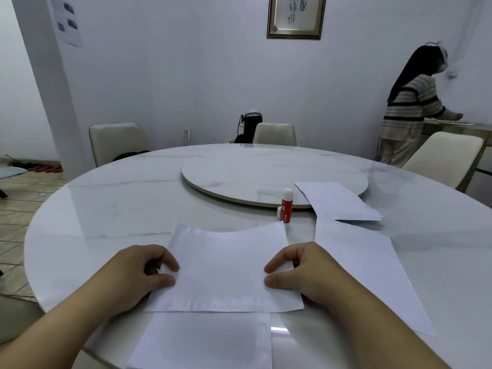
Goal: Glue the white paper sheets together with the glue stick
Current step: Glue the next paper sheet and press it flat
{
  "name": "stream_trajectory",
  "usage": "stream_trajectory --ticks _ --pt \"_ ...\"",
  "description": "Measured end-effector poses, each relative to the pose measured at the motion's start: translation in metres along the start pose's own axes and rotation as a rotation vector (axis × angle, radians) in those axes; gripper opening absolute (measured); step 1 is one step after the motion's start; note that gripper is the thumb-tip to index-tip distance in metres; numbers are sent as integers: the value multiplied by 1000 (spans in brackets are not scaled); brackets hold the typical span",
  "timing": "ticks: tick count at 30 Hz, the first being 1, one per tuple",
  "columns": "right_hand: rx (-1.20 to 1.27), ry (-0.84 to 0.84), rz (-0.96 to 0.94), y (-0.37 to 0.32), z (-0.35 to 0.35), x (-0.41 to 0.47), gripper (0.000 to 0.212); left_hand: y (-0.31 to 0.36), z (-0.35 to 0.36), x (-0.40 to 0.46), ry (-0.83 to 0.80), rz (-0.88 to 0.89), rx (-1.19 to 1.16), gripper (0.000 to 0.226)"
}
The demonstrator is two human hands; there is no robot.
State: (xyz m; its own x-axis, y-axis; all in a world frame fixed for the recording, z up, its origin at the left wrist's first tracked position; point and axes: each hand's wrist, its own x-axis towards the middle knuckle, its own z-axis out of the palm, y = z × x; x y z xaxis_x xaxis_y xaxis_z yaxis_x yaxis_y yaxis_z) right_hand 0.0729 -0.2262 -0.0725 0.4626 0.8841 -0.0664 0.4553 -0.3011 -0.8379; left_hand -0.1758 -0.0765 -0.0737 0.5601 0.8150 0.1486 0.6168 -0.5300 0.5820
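Red lettering on the upright red-and-white glue stick point(286, 206) is too blurred for us to read. Our left hand point(138, 272) and right hand point(300, 270) each pinch a side edge of the white rectangular paper sheet point(226, 265), thumbs on top. It overlaps a second white sheet point(207, 339) on the white marble bench point(106, 209).
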Motion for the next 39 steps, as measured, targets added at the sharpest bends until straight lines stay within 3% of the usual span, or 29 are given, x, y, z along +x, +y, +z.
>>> stream_trajectory --ticks 13,16,18,20,23,26,35,39 --pt "-116 48 -16 -4 5 -2 13 0 6 0 4 67 133 21" --pt "-261 141 -14 -10 8 -4 26 6 10 2 -14 51 270 19" --pt "-439 263 -109 -18 9 0 33 17 12 8 21 26 403 11" --pt "-494 319 -217 -29 15 8 31 30 24 16 111 67 380 20" --pt "-586 144 -245 -31 37 21 39 50 51 22 95 100 261 45" --pt "-703 16 -196 -14 54 28 51 46 73 25 -32 68 342 52" --pt "-730 -26 -81 -2 50 32 61 34 68 29 -107 -34 392 57" --pt "-724 19 -52 -1 47 29 64 29 63 27 -54 -119 418 59"
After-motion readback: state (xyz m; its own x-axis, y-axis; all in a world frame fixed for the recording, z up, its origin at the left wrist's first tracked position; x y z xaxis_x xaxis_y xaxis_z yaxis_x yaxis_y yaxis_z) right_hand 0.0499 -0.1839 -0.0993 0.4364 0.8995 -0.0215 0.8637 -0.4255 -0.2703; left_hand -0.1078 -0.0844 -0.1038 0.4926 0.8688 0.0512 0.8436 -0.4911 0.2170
